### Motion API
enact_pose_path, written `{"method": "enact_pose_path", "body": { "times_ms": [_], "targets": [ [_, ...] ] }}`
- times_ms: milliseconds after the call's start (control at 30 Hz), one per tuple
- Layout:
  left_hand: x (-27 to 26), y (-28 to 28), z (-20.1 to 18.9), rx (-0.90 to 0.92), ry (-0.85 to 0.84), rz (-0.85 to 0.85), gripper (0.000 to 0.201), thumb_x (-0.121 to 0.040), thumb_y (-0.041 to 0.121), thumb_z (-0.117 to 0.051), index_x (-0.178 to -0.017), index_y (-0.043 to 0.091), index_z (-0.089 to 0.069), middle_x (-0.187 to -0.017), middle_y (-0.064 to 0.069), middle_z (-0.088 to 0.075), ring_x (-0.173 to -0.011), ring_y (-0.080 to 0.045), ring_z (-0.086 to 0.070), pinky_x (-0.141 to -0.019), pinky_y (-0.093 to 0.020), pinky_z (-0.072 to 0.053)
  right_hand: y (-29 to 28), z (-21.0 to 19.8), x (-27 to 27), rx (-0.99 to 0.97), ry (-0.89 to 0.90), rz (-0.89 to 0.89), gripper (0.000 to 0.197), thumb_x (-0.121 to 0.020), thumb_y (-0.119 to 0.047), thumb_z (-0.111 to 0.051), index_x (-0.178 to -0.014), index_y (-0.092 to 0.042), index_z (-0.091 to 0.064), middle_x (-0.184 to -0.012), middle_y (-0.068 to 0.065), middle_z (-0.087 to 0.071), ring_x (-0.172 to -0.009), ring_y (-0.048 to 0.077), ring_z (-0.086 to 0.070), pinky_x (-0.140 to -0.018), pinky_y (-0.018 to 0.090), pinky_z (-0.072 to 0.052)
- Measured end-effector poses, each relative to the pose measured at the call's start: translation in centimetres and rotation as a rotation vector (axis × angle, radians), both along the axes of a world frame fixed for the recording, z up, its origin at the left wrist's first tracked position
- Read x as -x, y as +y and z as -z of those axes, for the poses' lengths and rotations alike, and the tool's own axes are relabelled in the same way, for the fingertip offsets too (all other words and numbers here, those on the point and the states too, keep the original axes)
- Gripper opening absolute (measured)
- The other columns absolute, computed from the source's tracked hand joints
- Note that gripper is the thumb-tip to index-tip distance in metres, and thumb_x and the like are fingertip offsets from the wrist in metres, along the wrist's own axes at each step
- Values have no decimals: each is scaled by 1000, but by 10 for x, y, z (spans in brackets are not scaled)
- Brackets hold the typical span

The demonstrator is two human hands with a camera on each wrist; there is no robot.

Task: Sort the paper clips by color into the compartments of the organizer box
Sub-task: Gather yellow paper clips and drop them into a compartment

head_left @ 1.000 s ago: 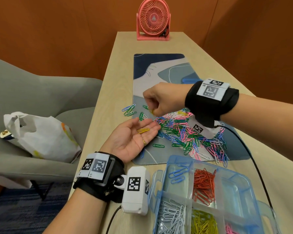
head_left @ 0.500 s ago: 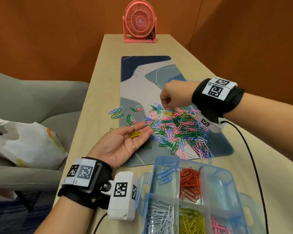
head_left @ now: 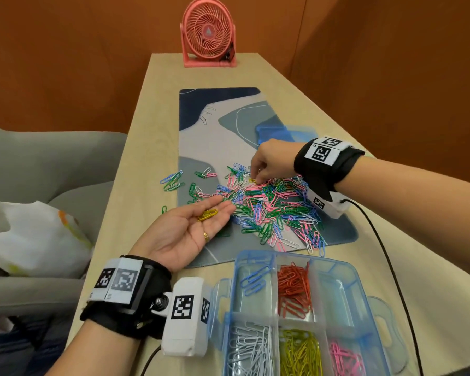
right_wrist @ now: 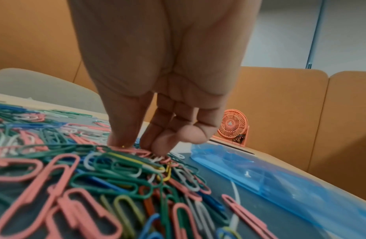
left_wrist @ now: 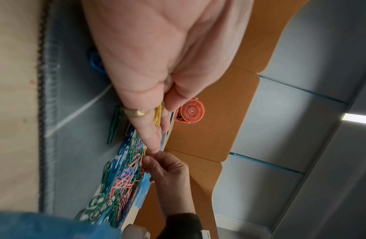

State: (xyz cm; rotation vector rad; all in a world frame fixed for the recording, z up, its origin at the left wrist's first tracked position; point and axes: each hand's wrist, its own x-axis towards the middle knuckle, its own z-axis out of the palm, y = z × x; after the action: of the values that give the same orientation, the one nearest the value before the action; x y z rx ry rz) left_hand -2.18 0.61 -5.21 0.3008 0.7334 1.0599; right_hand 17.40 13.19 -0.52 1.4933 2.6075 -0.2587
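Observation:
A mixed pile of coloured paper clips (head_left: pixel 272 204) lies on the blue-grey desk mat (head_left: pixel 223 126). My left hand (head_left: pixel 196 226) lies palm up and open beside the pile, with a few yellow clips (head_left: pixel 207 214) resting on its straight fingers; the left wrist view shows the same yellow clips (left_wrist: pixel 157 116). At the pile's far edge my right hand (head_left: pixel 258 177) reaches down, thumb and fingertips (right_wrist: pixel 116 142) pinching a yellow clip (head_left: pixel 252 181). The clear blue organizer box (head_left: pixel 236 263) stands near me, holding blue, red, white, yellow and pink clips in separate compartments.
The box's blue lid (head_left: pixel 282 132) lies on the mat behind my right hand. A pink fan (head_left: pixel 209 31) stands at the table's far end. A few stray clips (head_left: pixel 173 181) lie left of the pile. A grey chair with a white bag (head_left: pixel 30 237) is at left.
My right hand has moved from the pile's left side to its far edge and come down on a yellow clip. My left hand has stayed palm up with its yellow clips.

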Motion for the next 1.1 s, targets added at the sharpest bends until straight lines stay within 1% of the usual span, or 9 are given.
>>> {"method": "enact_pose_path", "body": {
  "times_ms": [133,267,367,467,567,633,767,1000,1100],
  "targets": [
    [1,1,0,7,-1,-7,31,-97,-2,-31,-112,-12,-56,-111,-27,-64,-86,-32,-71,-80,-36,-55,1,0,6,-4,-28,-20,19,-83,-21,-71,-102,-16,-72,-71,-12,-52,-75,11,-50,-55,18,-36],
    [1,0,0,3,2,-9,31,-97,-1,-31,-112,-12,-56,-109,-26,-66,-87,-31,-71,-80,-36,-56,4,1,7,-4,-40,-25,25,-82,-21,-73,-106,-18,-67,-71,-13,-46,-73,12,-48,-56,22,-34],
    [1,0,0,3,5,-8,31,-98,-1,-30,-112,-11,-56,-108,-26,-66,-88,-31,-71,-80,-36,-56,5,1,7,1,-47,-31,25,-83,-22,-72,-107,-19,-67,-70,-15,-45,-70,12,-47,-55,20,-33],
    [1,-1,0,6,0,-8,32,-98,0,-30,-113,-11,-56,-110,-26,-65,-89,-31,-70,-80,-36,-56,6,1,9,13,-77,-32,21,-84,-20,-71,-103,-14,-68,-75,-9,-52,-76,13,-49,-55,16,-33],
    [2,-1,0,10,-7,-10,32,-98,0,-31,-114,-11,-56,-113,-27,-64,-87,-31,-71,-80,-35,-56,7,2,11,50,-113,-22,17,-86,-17,-67,-101,-9,-67,-85,-3,-61,-81,14,-52,-60,24,-38],
    [2,-1,-1,11,-8,-7,31,-98,0,-31,-115,-11,-55,-114,-26,-64,-86,-30,-71,-80,-35,-55,7,3,12,65,-156,-24,14,-89,-16,-62,-100,-7,-65,-80,-6,-58,-80,14,-51,-58,21,-37],
    [2,-1,-2,13,-6,-6,31,-98,0,-31,-114,-10,-56,-114,-25,-64,-86,-30,-71,-80,-36,-55,6,3,12,61,-185,-53,6,-89,-18,-59,-90,-12,-62,-83,0,-59,-75,17,-51,-56,18,-36],
    [2,0,-1,20,0,2,31,-97,1,-32,-116,-11,-55,-116,-26,-63,-86,-31,-71,-81,-36,-55,5,-4,11,42,-10,-33,3,-84,-12,-63,-85,-13,-61,-69,-10,-55,-67,12,-50,-56,19,-37],
    [2,1,0,28,11,12,30,-96,1,-35,-114,-11,-56,-114,-27,-63,-86,-31,-71,-81,-37,-55,3,-10,14,83,134,-7,8,-83,-9,-66,-88,-15,-63,-70,-8,-63,-64,8,-57,-60,19,-44]
  ]
}}
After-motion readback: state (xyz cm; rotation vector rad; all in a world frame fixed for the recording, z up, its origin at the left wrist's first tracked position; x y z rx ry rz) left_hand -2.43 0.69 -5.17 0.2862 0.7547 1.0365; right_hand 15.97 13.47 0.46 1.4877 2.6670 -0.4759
